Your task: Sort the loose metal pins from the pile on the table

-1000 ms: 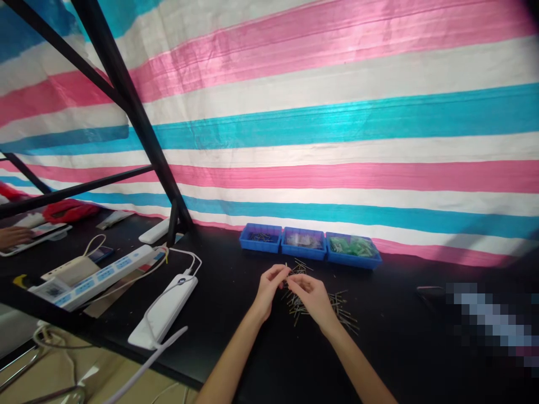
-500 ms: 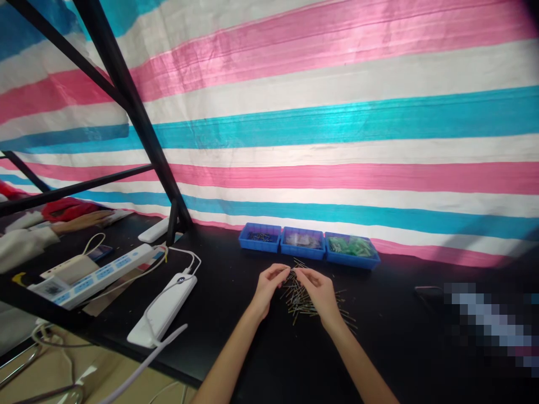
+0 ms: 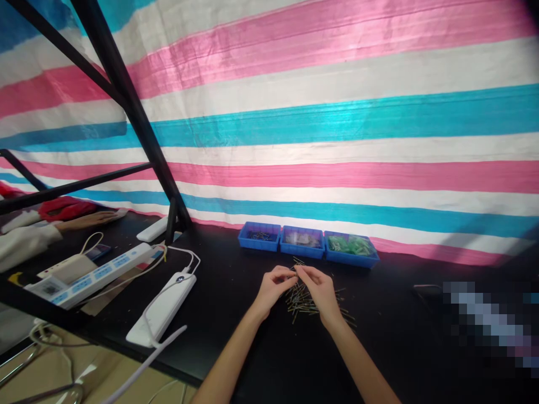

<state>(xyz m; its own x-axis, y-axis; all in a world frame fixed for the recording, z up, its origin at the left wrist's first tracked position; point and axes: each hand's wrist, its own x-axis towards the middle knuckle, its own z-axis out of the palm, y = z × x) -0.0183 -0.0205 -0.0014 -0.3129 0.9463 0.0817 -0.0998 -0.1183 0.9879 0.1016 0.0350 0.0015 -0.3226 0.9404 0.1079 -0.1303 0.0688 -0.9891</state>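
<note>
My left hand [image 3: 272,287] and my right hand [image 3: 319,289] meet with fingertips pinched together over a pile of thin metal sticks [image 3: 301,306], which look like long screws or pins. Whatever lies between the fingertips is too small to make out. Behind the pile stand three blue bins in a row: the left bin [image 3: 248,243] holds dark thin pieces, the middle bin [image 3: 290,249] clear or whitish pieces, the right bin [image 3: 353,260] green and pale pieces. Part of the pile is hidden under my right hand.
On the left lie a white power strip [image 3: 162,308] with cables and a longer white power strip [image 3: 101,275]. A black metal frame [image 3: 143,134] rises there, with a co-worker's hand [image 3: 90,220] beyond it. A striped sheet [image 3: 337,174] hangs behind the black table [image 3: 219,280].
The fingers of my left hand have shifted slightly and extended toward my right fingertips. Both hands stay over the pile. The co-worker's hand has moved a little.
</note>
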